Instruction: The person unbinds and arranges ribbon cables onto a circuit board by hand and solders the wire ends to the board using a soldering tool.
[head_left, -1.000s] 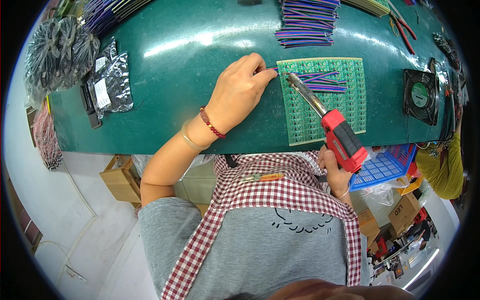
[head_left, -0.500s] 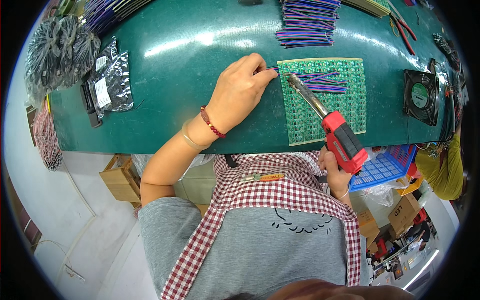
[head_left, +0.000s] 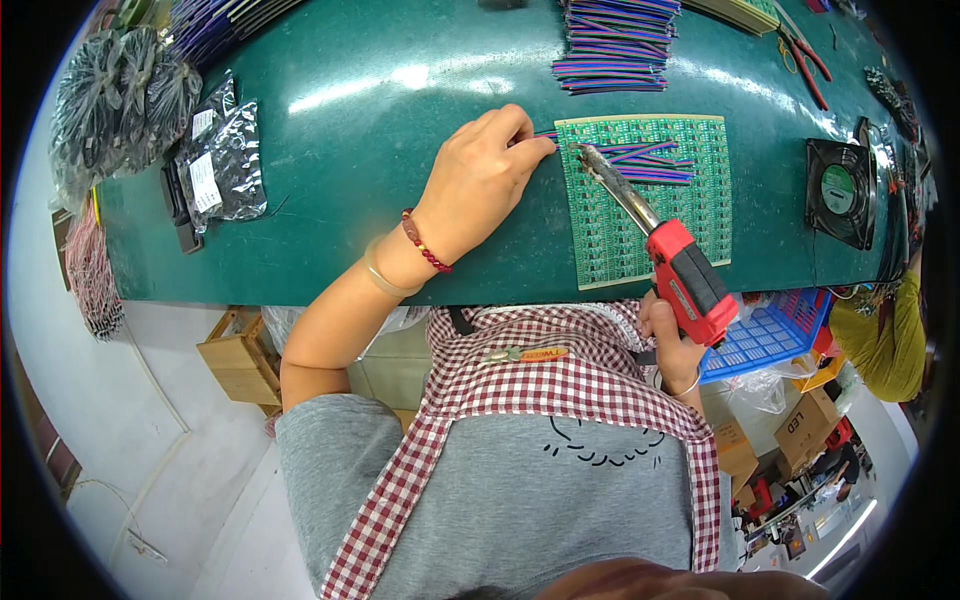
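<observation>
My left hand (head_left: 487, 165) is closed, thumb and fingers pinching a short multicoloured ribbon wire (head_left: 546, 135) at the left edge of a green circuit board panel (head_left: 650, 235). My right hand (head_left: 673, 340) grips a red and black soldering gun (head_left: 690, 280) from below. Its dark metal tip (head_left: 584, 156) rests at or just over the panel's upper left part, close to the wire's end; whether it touches cannot be made out. Several ribbon wires (head_left: 650, 172) lie across the panel, to the right of the tip.
Beyond the panel lies a stack of ribbon wires (head_left: 615, 45). A black fan (head_left: 840, 195) stands at the right, with red-handled pliers (head_left: 812, 75) farther back. Plastic-bagged parts (head_left: 120, 105) and a silvery pouch (head_left: 225, 165) sit at the left. Below the table edge is a blue basket (head_left: 765, 335).
The soldering gun's tip has shifted very slightly. Both hands keep nearly the same place, and the wire and panel look unmoved.
</observation>
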